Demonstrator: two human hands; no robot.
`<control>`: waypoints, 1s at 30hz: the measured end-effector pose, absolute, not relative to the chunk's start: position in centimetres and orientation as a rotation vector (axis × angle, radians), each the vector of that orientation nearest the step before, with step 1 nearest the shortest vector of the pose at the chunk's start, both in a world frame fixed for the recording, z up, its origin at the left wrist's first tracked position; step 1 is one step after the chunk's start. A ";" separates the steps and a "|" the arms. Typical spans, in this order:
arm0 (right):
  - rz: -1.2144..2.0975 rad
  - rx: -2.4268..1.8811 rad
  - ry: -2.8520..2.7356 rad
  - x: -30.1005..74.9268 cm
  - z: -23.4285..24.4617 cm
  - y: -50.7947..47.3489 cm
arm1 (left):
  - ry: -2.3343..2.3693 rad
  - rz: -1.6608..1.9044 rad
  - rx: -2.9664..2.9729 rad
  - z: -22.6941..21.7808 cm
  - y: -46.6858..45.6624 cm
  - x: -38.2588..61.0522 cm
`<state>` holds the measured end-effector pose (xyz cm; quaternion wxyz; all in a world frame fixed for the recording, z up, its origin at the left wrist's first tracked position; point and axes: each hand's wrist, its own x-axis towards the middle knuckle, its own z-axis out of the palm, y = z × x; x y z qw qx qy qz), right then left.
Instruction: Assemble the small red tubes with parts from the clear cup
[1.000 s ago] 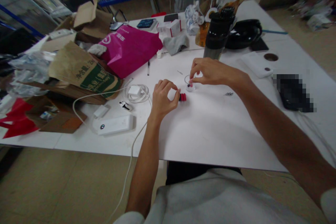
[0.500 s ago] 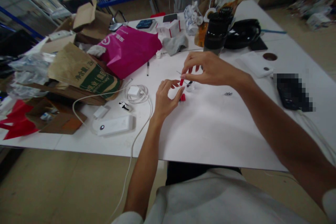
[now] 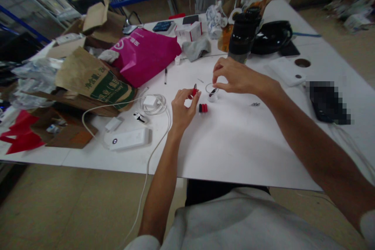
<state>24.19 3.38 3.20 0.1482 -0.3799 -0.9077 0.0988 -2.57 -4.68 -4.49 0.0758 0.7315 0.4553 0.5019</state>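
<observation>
My left hand (image 3: 183, 107) pinches a small red piece (image 3: 194, 91) between thumb and fingers, just above the white table (image 3: 234, 140). A few red and black small pieces (image 3: 203, 108) lie on the table right of that hand. My right hand (image 3: 234, 78) hovers over a small clear cup (image 3: 211, 93), fingers curled and pinched at its rim; a dark piece lies inside the cup. What the fingertips hold, if anything, I cannot make out.
A white charger with coiled cable (image 3: 150, 102) and a white box (image 3: 129, 139) lie left. Behind are a pink bag (image 3: 145, 54), brown paper bag (image 3: 90, 78), dark bottle (image 3: 244, 35), black helmet-like object (image 3: 272, 37). Small metal parts (image 3: 255, 104) lie right.
My right hand lifted a red piece from the cup and passed it over; my left hand now holds it. My right hand has returned to the cup.
</observation>
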 end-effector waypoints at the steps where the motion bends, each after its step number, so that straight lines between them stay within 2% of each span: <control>1: 0.262 -1.125 -2.636 24.3 2.8 3.6 | 1.361 1.498 2.201 -4.5 -4.7 -2.6; 8: 0.201 -1.224 -2.681 23.9 1.8 4.0 | 1.306 1.490 2.233 -4.7 -4.8 -2.2; 25: 0.475 -1.154 -2.758 23.7 1.2 4.4 | 1.333 1.428 2.273 -4.8 -4.8 -2.2; 30: 0.441 -1.183 -2.747 23.3 1.6 3.8 | 1.311 1.423 2.285 -4.9 -4.7 -2.3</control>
